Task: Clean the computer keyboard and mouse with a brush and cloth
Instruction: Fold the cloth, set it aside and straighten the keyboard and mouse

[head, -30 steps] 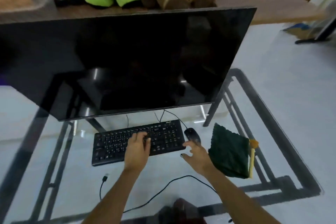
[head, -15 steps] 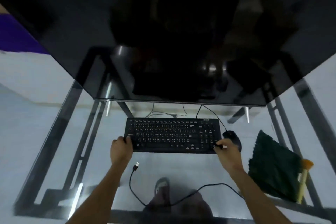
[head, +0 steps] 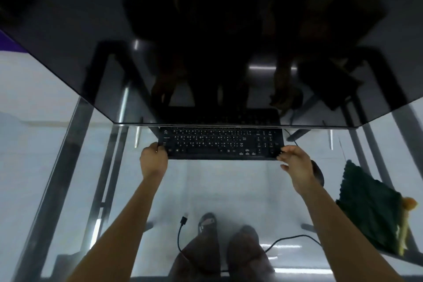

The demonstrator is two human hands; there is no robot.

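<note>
Black keyboard gripped at both ends by left hand and right hand; cleaning not begun, cloth and brush lie untouched at 4 o'clock.

Lighting is dim and cool. The monitor is dark and glossy, carrying faint reflections and small glare streaks. The table glass shows soft sheen. Wide-angle distortion bends edges; overall focus is soft.

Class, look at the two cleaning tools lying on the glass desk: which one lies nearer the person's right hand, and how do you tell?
The dark green cloth. It lies between the right hand and the yellow-handled brush, which sits along the cloth's far right edge.
</note>
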